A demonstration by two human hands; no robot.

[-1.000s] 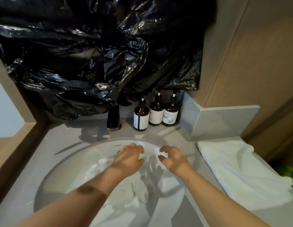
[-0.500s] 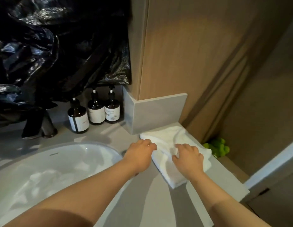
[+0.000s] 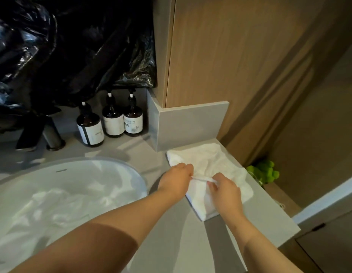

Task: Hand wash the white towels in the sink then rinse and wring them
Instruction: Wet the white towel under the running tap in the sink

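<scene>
A folded white towel (image 3: 214,162) lies on the grey counter (image 3: 255,209) to the right of the sink. My left hand (image 3: 176,181) and my right hand (image 3: 225,191) both pinch a raised edge of this towel, a short strip of it stretched between them. The round white sink (image 3: 104,164) at the left holds water and another white towel (image 3: 59,205) lying crumpled in it.
Three brown pump bottles (image 3: 112,120) stand at the back of the counter beside a dark tap (image 3: 52,134). Black plastic sheeting (image 3: 68,46) hangs over the wall above. A grey upstand (image 3: 190,125) and a wood panel (image 3: 230,56) border the counter's right end. Something green (image 3: 263,172) lies below.
My hands left the sink and went right to the folded towel on the counter. They now pinch and lift its edge, where half a second ago they only rested on it.
</scene>
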